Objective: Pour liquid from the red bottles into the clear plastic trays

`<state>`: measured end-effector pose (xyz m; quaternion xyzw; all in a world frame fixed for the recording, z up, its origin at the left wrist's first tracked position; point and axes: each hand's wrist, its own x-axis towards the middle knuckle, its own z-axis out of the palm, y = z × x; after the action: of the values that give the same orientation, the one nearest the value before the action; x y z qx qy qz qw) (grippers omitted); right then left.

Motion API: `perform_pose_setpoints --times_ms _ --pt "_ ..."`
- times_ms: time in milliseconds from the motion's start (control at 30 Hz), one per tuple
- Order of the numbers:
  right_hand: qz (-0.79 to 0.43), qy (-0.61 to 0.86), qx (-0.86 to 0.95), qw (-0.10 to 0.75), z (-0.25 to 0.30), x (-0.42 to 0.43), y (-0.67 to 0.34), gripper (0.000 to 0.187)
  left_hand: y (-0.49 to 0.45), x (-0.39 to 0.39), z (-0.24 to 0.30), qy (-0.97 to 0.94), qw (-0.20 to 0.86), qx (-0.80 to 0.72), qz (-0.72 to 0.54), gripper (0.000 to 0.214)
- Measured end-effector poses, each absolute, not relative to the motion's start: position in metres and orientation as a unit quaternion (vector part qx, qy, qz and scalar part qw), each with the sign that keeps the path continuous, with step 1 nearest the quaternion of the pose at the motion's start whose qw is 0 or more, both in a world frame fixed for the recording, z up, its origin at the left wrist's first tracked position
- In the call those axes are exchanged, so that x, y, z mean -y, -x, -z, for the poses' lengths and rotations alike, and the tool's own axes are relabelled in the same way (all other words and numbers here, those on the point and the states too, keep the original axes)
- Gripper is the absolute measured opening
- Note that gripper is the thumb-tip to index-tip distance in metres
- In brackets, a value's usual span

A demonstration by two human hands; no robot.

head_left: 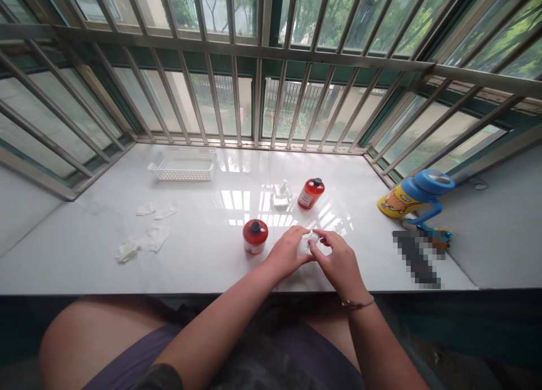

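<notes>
Between my two hands, just above the white tabletop (212, 209), is a small clear glass-like container (305, 243); my fingers cover much of it. My left hand (291, 248) curls around its left side with thumb and fingers. The fingertips of my right hand (340, 257) pinch at its top and right side, where a small part I cannot make out may be held. A red bottle with a black cap (255, 236) stands left of my left hand. Beyond my hands are a second red bottle (311, 193), slightly tilted in view, and a clear square glass bottle (282, 195).
A white perforated basket (183, 167) sits at the back left. Crumpled white tissues (144, 243) lie on the left. At right stand a blue and yellow flask (415, 193) and a pixelated dark object (417, 260). Metal window bars (254, 96) rise behind the table.
</notes>
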<state>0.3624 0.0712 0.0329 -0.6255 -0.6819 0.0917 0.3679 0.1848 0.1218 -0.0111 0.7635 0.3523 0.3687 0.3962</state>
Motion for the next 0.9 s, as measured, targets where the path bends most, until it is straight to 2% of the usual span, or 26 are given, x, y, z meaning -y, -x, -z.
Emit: perform_pose_setpoints --times_ms 200,467,600,800,900 --pt "-0.106 0.622 0.673 0.385 -0.016 -0.065 -0.356 0.035 -0.179 -0.115 0.015 -0.750 0.392 -0.369 -0.384 0.063" --pt "-0.235 0.621 0.610 0.433 -0.009 -0.055 -0.352 0.078 -0.179 -0.108 0.020 -0.752 0.374 -0.390 -0.378 0.064" --pt "-0.184 0.649 0.574 0.464 -0.003 -0.050 -0.355 0.082 -0.178 -0.108 0.021 -0.752 0.370 -0.396 -0.376 0.068" --pt "-0.294 0.589 0.576 0.485 0.004 -0.046 -0.353 0.093 -0.178 -0.108 0.021 -0.752 0.368 -0.397 -0.377 0.066" --pt "-0.257 0.617 0.556 0.494 0.007 -0.046 -0.353 0.089 -0.179 -0.108 0.021 -0.750 0.368 -0.399 -0.379 0.066"
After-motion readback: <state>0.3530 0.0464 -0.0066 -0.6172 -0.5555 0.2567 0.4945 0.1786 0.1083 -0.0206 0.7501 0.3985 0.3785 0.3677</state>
